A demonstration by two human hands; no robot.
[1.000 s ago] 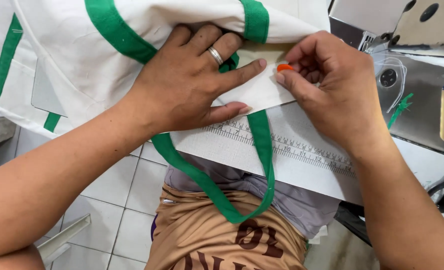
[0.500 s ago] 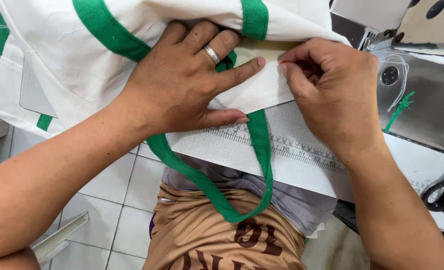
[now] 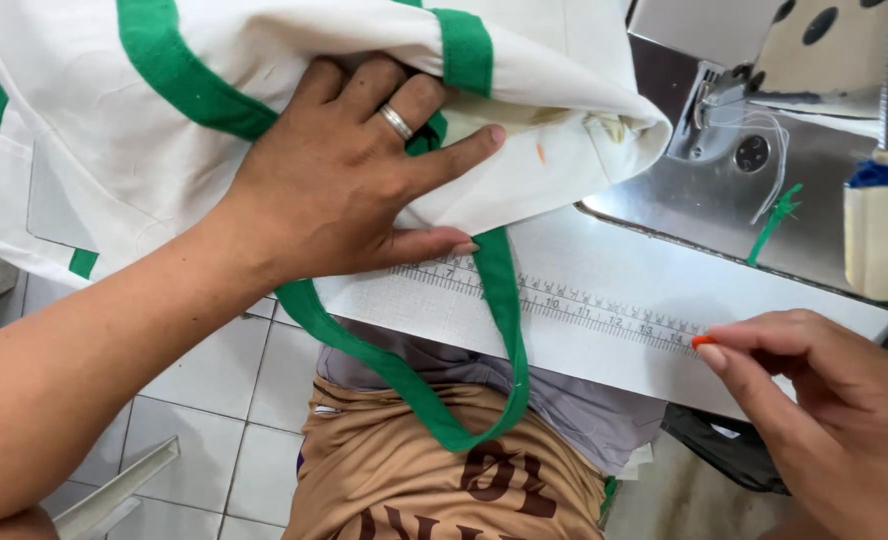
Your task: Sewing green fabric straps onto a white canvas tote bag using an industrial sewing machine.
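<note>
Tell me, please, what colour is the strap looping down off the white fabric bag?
Green; the strap shows best in the head view.

You're in a sewing workshop. At two o'clock sits an industrial sewing machine (image 3: pixel 764 120) on a white table (image 3: pixel 604 260) with a printed ruler strip (image 3: pixel 564 300); tiled floor (image 3: pixel 204 400) lies at seven o'clock.

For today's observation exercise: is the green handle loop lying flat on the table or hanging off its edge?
Hanging off. The green handle loop drops past the table edge, over the person's lap, below the left hand.
</note>
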